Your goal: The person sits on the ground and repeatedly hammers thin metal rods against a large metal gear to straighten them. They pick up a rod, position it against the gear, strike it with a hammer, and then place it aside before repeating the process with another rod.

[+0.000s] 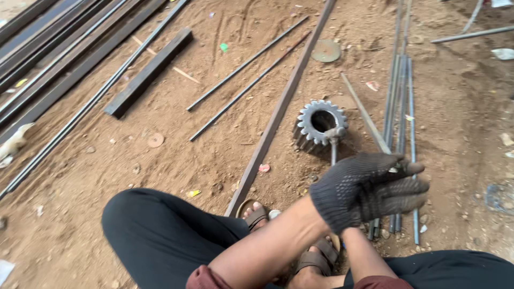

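My left hand (369, 190), in a black knitted glove, reaches across my body to the right. Its fingers curl over a bundle of thin steel rods (401, 107) lying on the dirt. My right forearm rises from the bottom edge and my right hand is hidden under the gloved hand. Just beyond the glove lies a toothed steel gear (308, 126) on its side. A small hammer-like tool (334, 134) rests its head on the gear's rim, and its shaft runs down behind the glove. I squat in black trousers and sandals (256, 217).
A long flat steel bar (278, 109) runs from my foot to the top edge. Two thin rods (243, 64) lie left of it, a dark beam (147, 72) further left, and stacked steel sections (48, 59) at top left. Round discs (325, 51) lie on the sandy ground.
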